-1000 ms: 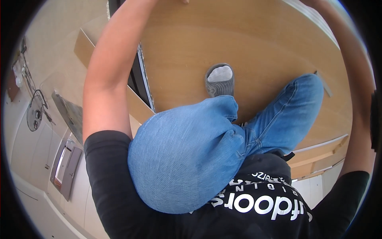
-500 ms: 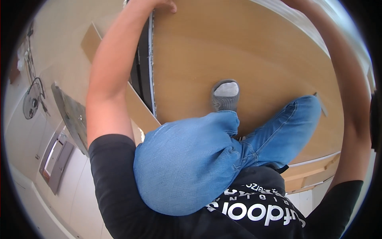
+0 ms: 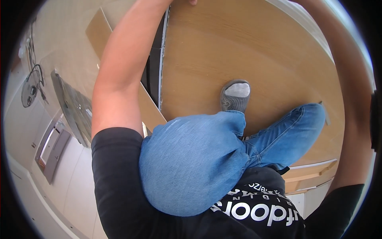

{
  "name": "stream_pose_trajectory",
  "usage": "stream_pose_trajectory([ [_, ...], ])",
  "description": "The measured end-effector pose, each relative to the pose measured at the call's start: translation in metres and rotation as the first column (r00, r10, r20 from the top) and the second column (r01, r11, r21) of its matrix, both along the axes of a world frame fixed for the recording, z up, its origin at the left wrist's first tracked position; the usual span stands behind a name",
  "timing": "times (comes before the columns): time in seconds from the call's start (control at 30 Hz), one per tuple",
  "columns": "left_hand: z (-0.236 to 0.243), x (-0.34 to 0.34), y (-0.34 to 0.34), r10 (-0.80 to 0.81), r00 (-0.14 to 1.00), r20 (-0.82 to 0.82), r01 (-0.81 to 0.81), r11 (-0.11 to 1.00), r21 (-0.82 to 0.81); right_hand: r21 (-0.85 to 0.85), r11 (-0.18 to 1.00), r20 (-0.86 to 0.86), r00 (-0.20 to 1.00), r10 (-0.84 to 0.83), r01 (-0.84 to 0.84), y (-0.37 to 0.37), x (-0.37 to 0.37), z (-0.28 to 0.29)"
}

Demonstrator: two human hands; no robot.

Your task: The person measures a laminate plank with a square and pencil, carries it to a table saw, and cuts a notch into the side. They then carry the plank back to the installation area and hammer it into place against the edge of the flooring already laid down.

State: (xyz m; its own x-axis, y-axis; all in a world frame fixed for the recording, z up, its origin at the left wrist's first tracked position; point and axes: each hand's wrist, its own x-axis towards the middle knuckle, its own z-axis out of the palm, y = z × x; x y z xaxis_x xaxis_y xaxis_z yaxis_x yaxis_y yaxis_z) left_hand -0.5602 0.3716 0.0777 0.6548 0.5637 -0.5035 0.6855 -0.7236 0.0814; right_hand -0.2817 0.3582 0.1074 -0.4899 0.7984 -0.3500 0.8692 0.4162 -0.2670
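Note:
A large light-brown wooden panel (image 3: 207, 51) spreads beneath me, with a pale, rough left edge and a dark gap (image 3: 152, 71) beside it. My left arm reaches up to the panel's far left corner. Only a fingertip of my left hand (image 3: 193, 2) shows there, at the top edge of the view; its grip is hidden. My right arm stretches along the panel's right side, and its hand lies beyond the top edge of the view. My foot in a grey shoe (image 3: 234, 95) rests on the panel, and my bent knee in blue jeans is near its right side.
A narrow wooden board (image 3: 98, 34) and a grey, sheet-like piece (image 3: 73, 107) lie to the left. Further left are a round object with black cable (image 3: 34, 85) and a grey frame (image 3: 53, 155). A wooden framework (image 3: 310, 173) shows at lower right.
The view has shifted slightly, so the panel and my foot appear further right. My left hand has slid up and mostly out of view; my right arm stays stretched out.

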Motion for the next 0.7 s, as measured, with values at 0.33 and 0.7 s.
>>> stream_pose_trajectory([
  [0.33, -0.003, 0.008, 0.003, -0.031, 0.998, 0.060, 0.028, 0.999, 0.036, 0.041, 0.999, 0.039, 0.999, -0.017, 0.016, -0.002, 0.012, -0.010],
  [0.7, -0.004, 0.027, 0.011, -0.063, 0.995, 0.074, 0.060, 0.997, 0.053, 0.027, 0.994, -0.053, 0.993, -0.104, 0.106, -0.010, 0.049, -0.010],
])
